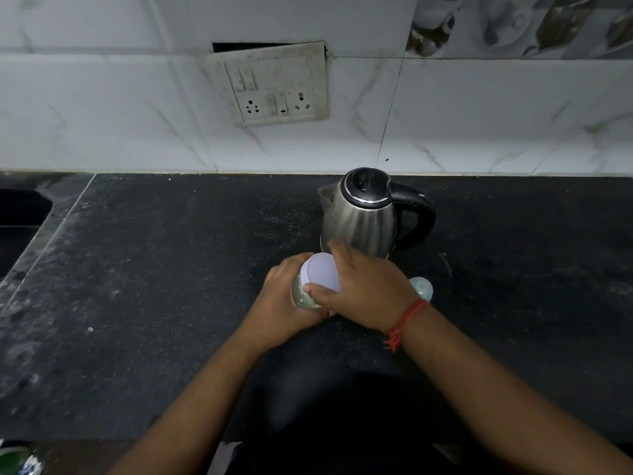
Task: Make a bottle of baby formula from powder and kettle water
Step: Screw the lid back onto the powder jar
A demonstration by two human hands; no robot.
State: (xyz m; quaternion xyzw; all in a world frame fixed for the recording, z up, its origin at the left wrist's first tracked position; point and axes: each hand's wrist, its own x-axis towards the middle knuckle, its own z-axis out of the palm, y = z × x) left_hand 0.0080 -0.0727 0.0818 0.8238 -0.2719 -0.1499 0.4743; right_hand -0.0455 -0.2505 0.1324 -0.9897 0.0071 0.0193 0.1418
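My left hand [281, 296] clamped the jar [305, 296], right hand [363, 286] gripping its lid [320, 271]; a slip could spill powder on the counter [154, 269].

1. Dark speckled stone counter [154, 303], dusty and dimly lit, spanning the whole width.
2. White marble-look tile wall [479, 114] behind the counter's back edge.
3. Grimy switch-and-socket plate [270, 85], hanging crooked over a dark gap.
4. Leaf-patterned tiles [548, 22] at upper right.
5. Black sink [20, 214] at the counter's left end.
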